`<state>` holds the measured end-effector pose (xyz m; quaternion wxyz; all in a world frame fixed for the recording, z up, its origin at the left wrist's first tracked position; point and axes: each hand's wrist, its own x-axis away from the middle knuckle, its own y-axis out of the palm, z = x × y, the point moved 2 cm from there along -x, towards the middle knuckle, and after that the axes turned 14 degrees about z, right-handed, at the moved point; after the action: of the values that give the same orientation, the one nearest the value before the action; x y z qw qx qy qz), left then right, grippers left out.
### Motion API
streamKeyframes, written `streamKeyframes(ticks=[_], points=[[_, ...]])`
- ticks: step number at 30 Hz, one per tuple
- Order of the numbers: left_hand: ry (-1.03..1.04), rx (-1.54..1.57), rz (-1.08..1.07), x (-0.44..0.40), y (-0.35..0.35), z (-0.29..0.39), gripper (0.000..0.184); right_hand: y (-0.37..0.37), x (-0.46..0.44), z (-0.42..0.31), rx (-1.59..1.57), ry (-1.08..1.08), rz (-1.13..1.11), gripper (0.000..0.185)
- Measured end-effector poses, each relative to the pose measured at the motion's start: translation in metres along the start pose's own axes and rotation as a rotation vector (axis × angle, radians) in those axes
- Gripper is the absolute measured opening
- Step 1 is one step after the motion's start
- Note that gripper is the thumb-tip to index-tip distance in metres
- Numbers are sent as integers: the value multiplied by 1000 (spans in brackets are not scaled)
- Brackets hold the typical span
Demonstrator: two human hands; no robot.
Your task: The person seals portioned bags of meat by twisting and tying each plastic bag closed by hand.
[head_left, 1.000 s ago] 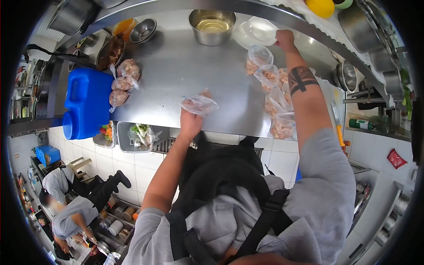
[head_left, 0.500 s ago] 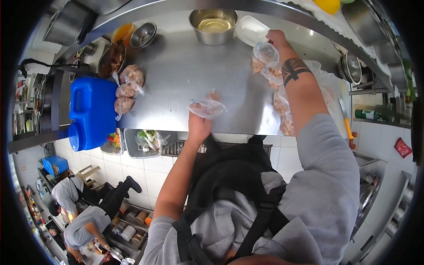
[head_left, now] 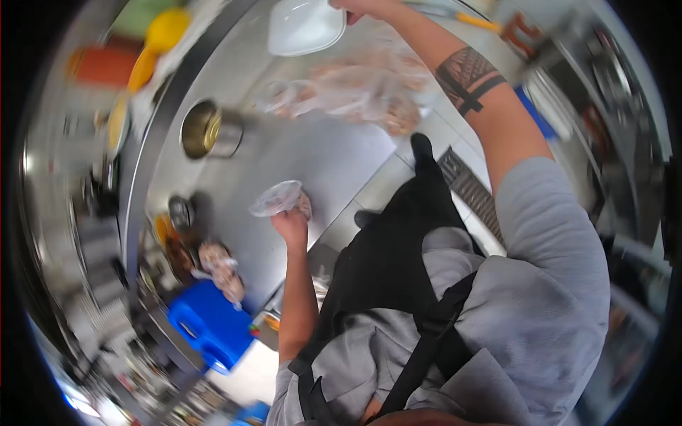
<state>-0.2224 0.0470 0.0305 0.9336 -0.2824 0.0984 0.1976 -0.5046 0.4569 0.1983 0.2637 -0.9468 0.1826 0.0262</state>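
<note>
Tray (head_left: 302, 30), above the table (head_left: 337, 153), is gripped at its edge by the right hand's (head_left: 357, 8) fingers, likely keeping its hollow clear; nearer the body, the left hand's (head_left: 290, 227) fingers clutch the smaller bag (head_left: 273, 201), probably so its mouth spreads.

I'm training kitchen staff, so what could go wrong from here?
The clear bag in the left hand appears open, so its contents might spill if it tips. The white dish seems held only at its edge by the right hand, so it could slip onto the filled bags nearby.
</note>
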Motion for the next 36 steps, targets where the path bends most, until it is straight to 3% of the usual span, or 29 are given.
streamKeyframes(ticks=[2,4,5,6,7,12,14,17,23,27,29,36], points=[[36,-33,-42,-11,6,-12,19,-84,64,10,15,104,90,31],[-342,-145,7,-27,9,-27,20,-152,107,41,141,52,173,31],[-292,-159,-48,-34,12,-24,20,-186,131,60,197,112,201,30],[-379,-138,-15,-41,14,-22,21,-220,161,75,252,-19,283,32],[-465,-115,23,-46,17,-16,23,-257,192,101,243,196,232,33],[-349,-118,-48,-54,27,-3,22,-338,308,233,413,509,353,32],[-349,-168,-69,-57,29,1,23,-324,326,312,395,618,374,31],[-346,-255,-99,-61,30,4,24,-276,339,407,535,525,502,35],[-331,-442,-202,-61,39,4,28,-166,285,501,244,520,550,30],[-283,-520,-240,-68,40,5,32,-110,227,513,128,535,528,28],[-261,-549,-247,-72,33,3,34,-74,197,519,7,673,515,26],[-317,-512,-126,-59,7,-21,41,10,109,537,58,680,618,28]])
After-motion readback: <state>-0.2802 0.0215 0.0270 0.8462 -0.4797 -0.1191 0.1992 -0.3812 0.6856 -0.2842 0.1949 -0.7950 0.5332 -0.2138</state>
